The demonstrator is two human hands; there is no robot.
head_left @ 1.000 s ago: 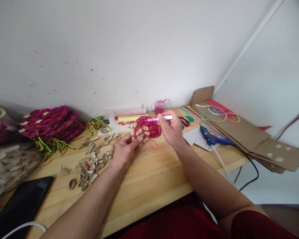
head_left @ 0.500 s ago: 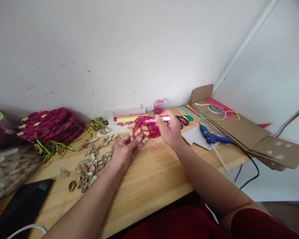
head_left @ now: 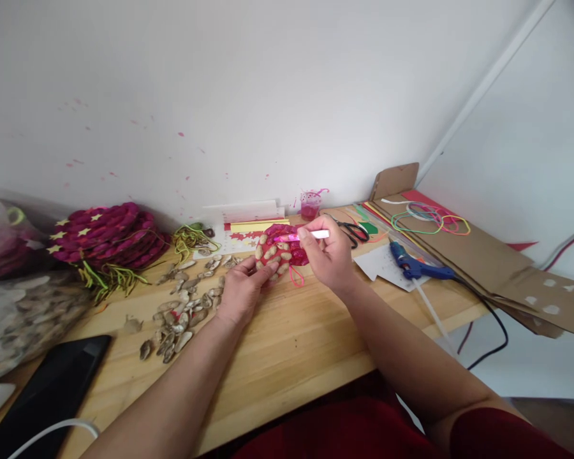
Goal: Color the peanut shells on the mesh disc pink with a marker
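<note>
My left hand (head_left: 245, 284) grips the near-left edge of a round red disc covered in peanut shells (head_left: 272, 252), thumb on top. Its far and right part is wet magenta; the shells nearest my thumb are bare tan. My right hand (head_left: 329, 255) is closed around a white-handled paintbrush (head_left: 319, 234), whose pink-stained tip rests on or just over the painted shells. A pink string loop (head_left: 296, 276) hangs from the disc's near edge. Behind it stands a clear cup of magenta paint (head_left: 310, 205).
Loose peanut shells (head_left: 179, 319) lie left of my left hand. Beyond them is a stack of magenta discs (head_left: 110, 236) with yellow stars. A black phone-like slab (head_left: 48, 395) lies front left. To the right are scissors (head_left: 356, 233), a blue glue gun (head_left: 418, 266) and cardboard (head_left: 497, 274).
The whole scene has shifted slightly right as the head camera turned a little. Both hands keep their hold, and the brush has stayed over the disc's painted part.
</note>
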